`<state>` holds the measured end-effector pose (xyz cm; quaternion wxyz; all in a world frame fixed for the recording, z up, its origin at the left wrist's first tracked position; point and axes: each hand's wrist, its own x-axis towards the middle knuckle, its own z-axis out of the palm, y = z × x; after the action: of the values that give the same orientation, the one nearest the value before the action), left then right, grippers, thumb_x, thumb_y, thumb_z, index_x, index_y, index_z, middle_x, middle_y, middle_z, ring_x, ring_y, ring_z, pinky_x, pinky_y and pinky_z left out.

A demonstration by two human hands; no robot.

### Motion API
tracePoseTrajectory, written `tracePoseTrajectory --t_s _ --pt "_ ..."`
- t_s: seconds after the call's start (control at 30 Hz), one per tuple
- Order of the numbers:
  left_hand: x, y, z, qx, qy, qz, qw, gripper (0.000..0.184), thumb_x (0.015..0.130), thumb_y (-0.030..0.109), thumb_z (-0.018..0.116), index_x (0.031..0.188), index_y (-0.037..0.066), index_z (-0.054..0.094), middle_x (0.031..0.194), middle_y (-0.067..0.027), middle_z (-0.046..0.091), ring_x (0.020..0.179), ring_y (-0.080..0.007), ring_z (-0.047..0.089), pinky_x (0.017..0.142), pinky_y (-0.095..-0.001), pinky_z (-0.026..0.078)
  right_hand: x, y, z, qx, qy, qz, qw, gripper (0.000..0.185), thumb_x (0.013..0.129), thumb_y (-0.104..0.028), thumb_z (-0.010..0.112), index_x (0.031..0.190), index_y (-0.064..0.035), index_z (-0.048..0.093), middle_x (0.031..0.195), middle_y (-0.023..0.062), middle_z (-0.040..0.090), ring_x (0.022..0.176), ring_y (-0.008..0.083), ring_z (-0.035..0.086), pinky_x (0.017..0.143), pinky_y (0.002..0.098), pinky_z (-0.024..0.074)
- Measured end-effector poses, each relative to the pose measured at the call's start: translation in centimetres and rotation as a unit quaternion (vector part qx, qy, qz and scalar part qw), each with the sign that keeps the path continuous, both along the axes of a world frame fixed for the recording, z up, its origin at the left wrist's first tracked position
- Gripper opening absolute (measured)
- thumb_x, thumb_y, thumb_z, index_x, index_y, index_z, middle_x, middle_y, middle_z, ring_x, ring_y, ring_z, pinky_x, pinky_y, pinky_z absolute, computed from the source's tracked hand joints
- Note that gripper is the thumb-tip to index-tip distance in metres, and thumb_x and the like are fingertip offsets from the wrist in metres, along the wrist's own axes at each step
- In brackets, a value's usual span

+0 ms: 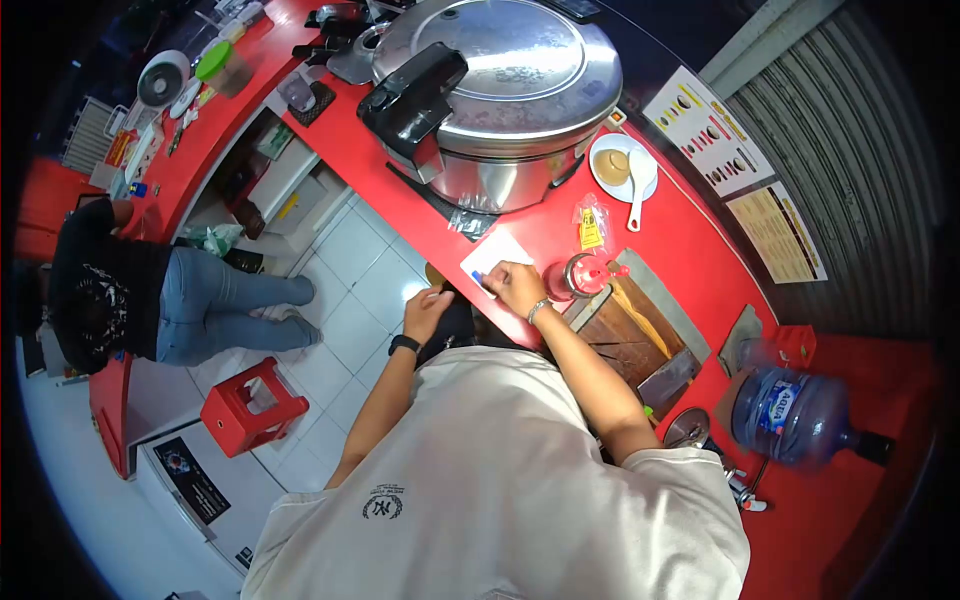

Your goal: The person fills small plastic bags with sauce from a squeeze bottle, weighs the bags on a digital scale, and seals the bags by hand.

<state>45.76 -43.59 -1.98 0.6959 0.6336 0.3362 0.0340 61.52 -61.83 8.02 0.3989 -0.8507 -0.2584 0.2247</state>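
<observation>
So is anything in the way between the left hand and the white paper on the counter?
Just the red counter's edge, it seems: the left hand is off to its side. I see nothing standing on that edge, but the right hand already covers part of the white paper.

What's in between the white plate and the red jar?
Between the plate and the red jar lies a see-through packet with a yellow label, as the head view shows.
</observation>
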Motion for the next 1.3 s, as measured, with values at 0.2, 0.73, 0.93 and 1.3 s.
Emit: tracePoseTrajectory --t_s 0.2,0.73,0.93,1.3 --pt "-11.3 2.4 -8.1 0.131 0.236 0.005 0.963 0.034 0.087 0.03 0.067 0.1 -0.002 0.069 0.092 -0.0166 0.072 0.084 -0.0228 0.07 0.076 -0.0326 0.055 2.1 1.4 -4.5 0.076 0.057 -0.09 0.991 0.021 0.085 -0.022 0.07 0.085 -0.0013 0.065 0.074 0.0129 0.068 0.07 0.0254 0.068 0.067 0.0348 0.0526" --pt "-20.8 1.6 -11.8 0.125 0.332 -0.203 0.913 0.041 0.077 0.038 0.072 0.108 0.01 0.072 0.106 -0.0217 0.069 0.102 -0.0356 0.066 0.089 -0.04 0.051 3.2 1.2 -3.8 -0.08 -0.059 -0.205 0.974 0.059 0.082 -0.013 0.063 0.134 0.0043 0.04 0.127 0.0282 0.043 0.113 0.0446 0.051 0.096 0.0459 0.0444" --pt "-17.6 1.6 -7.3 0.116 0.367 -0.134 0.913 0.033 0.084 0.031 0.067 0.109 0.009 0.072 0.104 -0.02 0.07 0.098 -0.0334 0.067 0.088 -0.0381 0.051 4.2 1.9 -4.3 -0.1 -0.022 -0.219 0.97 0.056 0.083 -0.015 0.063 0.132 0.0032 0.042 0.128 0.0273 0.044 0.115 0.0433 0.051 0.097 0.0455 0.0444" --pt "-17.3 1.6 -7.4 0.089 0.372 -0.099 0.919 0.031 0.089 0.028 0.063 0.11 0.007 0.071 0.102 -0.0195 0.071 0.098 -0.0308 0.068 0.089 -0.0379 0.05 4.5 2.1 -5.9 -0.137 0.006 -0.251 0.958 0.049 0.081 -0.021 0.064 0.124 0.0001 0.054 0.118 0.0264 0.055 0.107 0.0402 0.058 0.095 0.0439 0.0463"
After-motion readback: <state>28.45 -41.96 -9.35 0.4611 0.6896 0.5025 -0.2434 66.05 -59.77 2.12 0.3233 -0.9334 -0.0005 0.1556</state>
